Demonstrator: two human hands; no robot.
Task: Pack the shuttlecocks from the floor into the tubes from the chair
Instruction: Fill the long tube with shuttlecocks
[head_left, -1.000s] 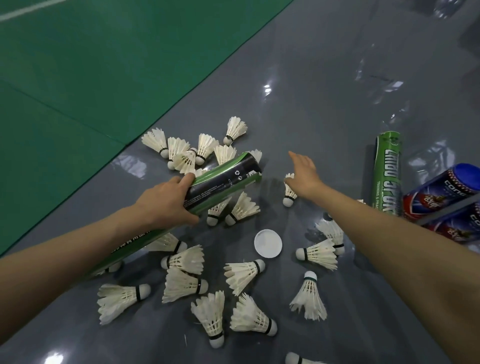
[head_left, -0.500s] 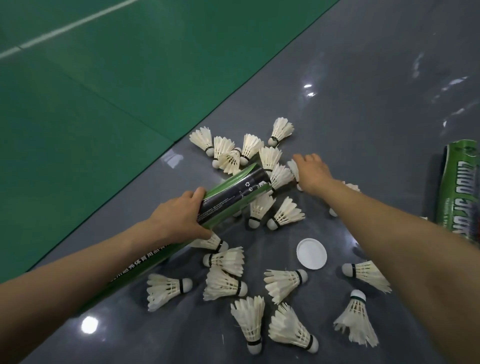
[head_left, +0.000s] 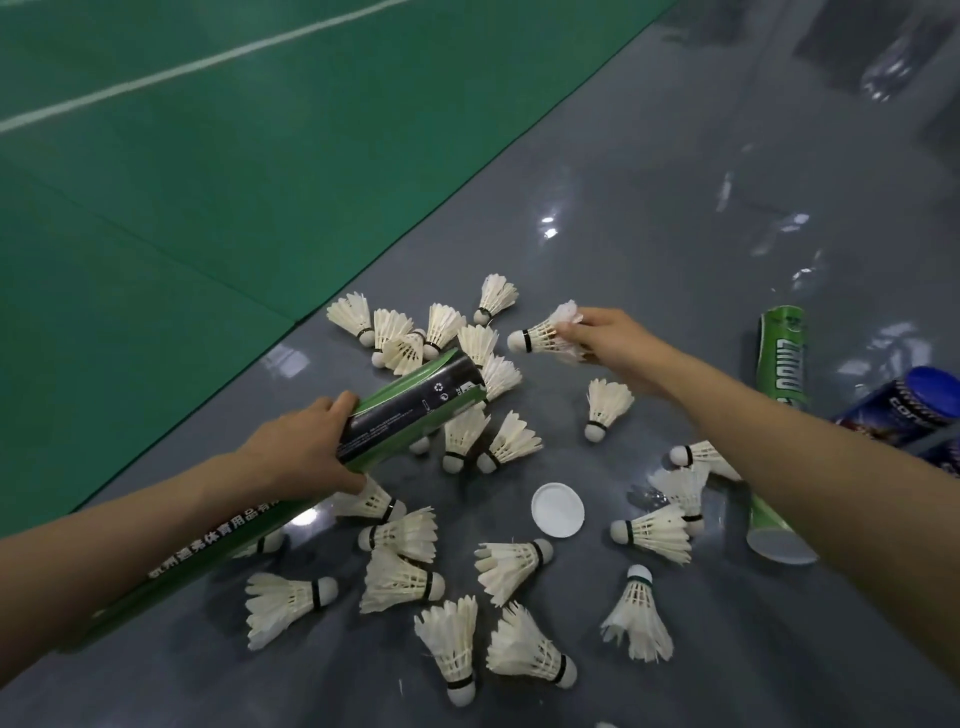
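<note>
the left hand (head_left: 304, 449) grips the green tube (head_left: 410, 402) near its far end, angled so that end, apparently the open mouth, faces the right hand (head_left: 610, 338) for direct loading. the right hand pinches one shuttlecock (head_left: 540, 335) by its feathers, above the grey floor (head_left: 623, 182), cork pointing toward the tube, ready to enter cork-first. the remaining shuttlecocks (head_left: 400, 579) lie scattered on the floor beneath both arms. a white lid (head_left: 557, 509) lies among them, probably taken off this tube. a second green tube (head_left: 782, 358) and a blue tube (head_left: 914, 405) lie at right, in reach.
</note>
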